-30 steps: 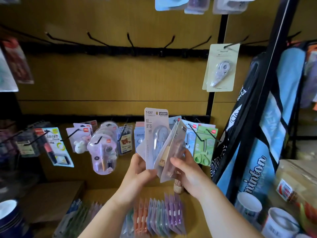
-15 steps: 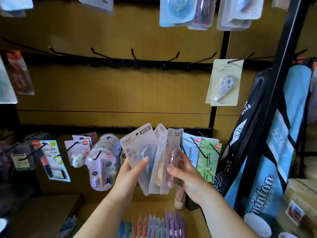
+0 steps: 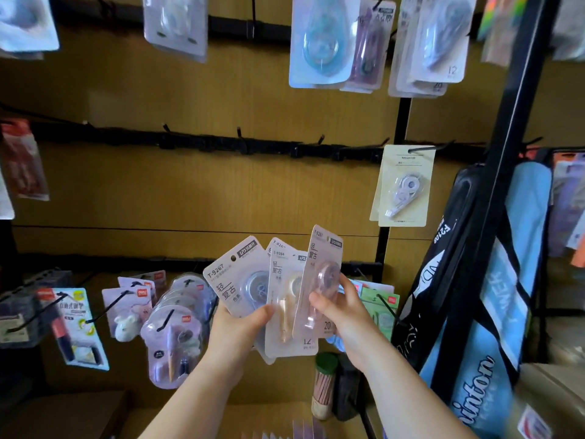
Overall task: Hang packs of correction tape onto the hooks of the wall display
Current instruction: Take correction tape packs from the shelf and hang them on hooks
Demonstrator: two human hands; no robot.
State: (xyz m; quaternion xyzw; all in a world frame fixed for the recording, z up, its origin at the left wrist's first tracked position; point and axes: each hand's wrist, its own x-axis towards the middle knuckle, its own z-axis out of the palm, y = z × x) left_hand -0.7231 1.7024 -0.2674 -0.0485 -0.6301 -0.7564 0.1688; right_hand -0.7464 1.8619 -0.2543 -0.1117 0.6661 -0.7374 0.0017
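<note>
Both my hands are closed on stock in front of the wall display. My left hand (image 3: 240, 327) grips a fan of correction tape packs (image 3: 281, 305) by their lower edges, with the thumb pressed across the front card, the T-9267 pack (image 3: 232, 282). My right hand (image 3: 343, 315) pinches the rightmost pack (image 3: 323, 274) at its blister, thumb in front and fingers behind. That pack stands almost upright and overlaps the fan. I cannot tell whether it is free of the left hand's grip.

I judge these packs light: thin card backing with a clear plastic bubble over a small dispenser. The card should stay flat when held low, but it will likely crease if I squeeze near the top. The blister looks glossy and is probably slippery, so I would pinch card and bubble together at the lower half, leaving the top strip free. The round hang hole (image 3: 233, 258) sits near the top edge of the T-9267 pack, and that is the part that has to meet a hook.

The row of bare hooks (image 3: 239, 134) runs along the black rail above the hands, well apart from them. A cream pack (image 3: 405, 185) hangs at its right end. Threading will call for a level card and a slow push, since the hole is small.
</note>
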